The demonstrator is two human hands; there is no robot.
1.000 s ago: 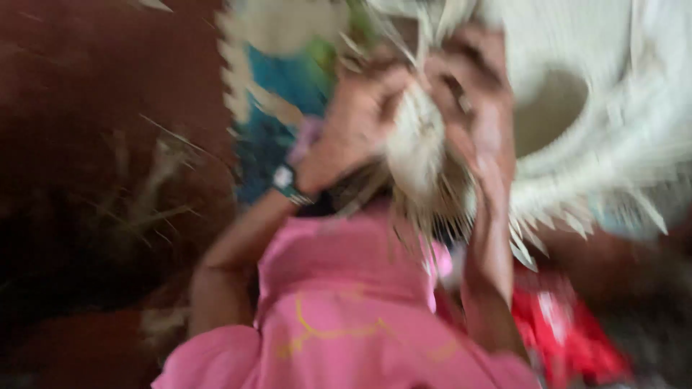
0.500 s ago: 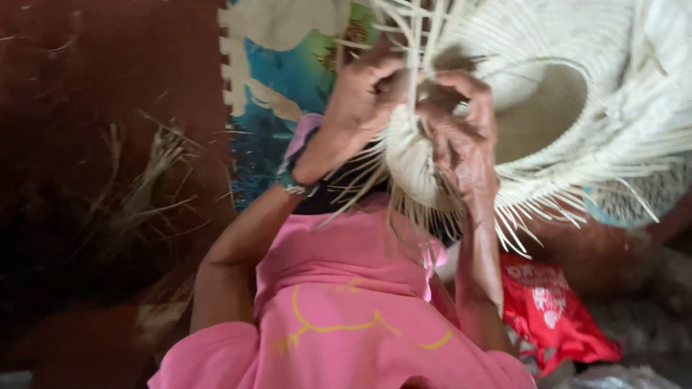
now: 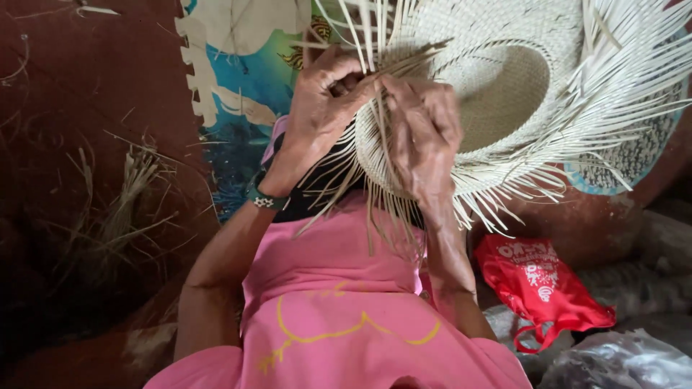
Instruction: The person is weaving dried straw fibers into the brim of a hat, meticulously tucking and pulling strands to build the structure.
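A pale, half-woven straw hat fills the upper right, with several loose straw strands fanning out from its brim. My left hand pinches a few strands at the near edge of the brim. My right hand grips the brim just beside it, fingers curled over the weave. A dark beaded bracelet circles my left wrist. My pink garment lies below the hat.
A colourful puzzle-edged foam mat lies on the dark red floor. Loose dry straw is scattered at the left. A red bag and a clear plastic bag rest at the lower right.
The view has steadied and sharpened. Both hands have stayed on the hat's brim, shifting slightly along the strands, and the hat sits a little further right.
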